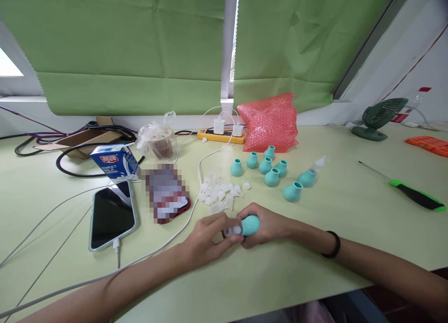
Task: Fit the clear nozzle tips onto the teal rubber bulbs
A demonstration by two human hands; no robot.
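Note:
My right hand [268, 225] is wrapped round a teal rubber bulb [250, 225] low over the pale green table [315, 262]. My left hand [206, 241] pinches a small clear plastic tip [234, 230] against the bulb's neck. Just beyond my hands lies a heap of several clear tips [220, 192]. Farther back stand several more teal bulbs [269, 170], and one of them [310, 176] has a clear tip fitted and lies on its side.
A phone [112, 214] on a charging cable lies at the left, beside a milk carton [116, 161] and a blurred item. Behind are a power strip [220, 135], pink bubble wrap [269, 122] and a bagged cup. A screwdriver [415, 195] and a green fan [378, 120] sit at the right.

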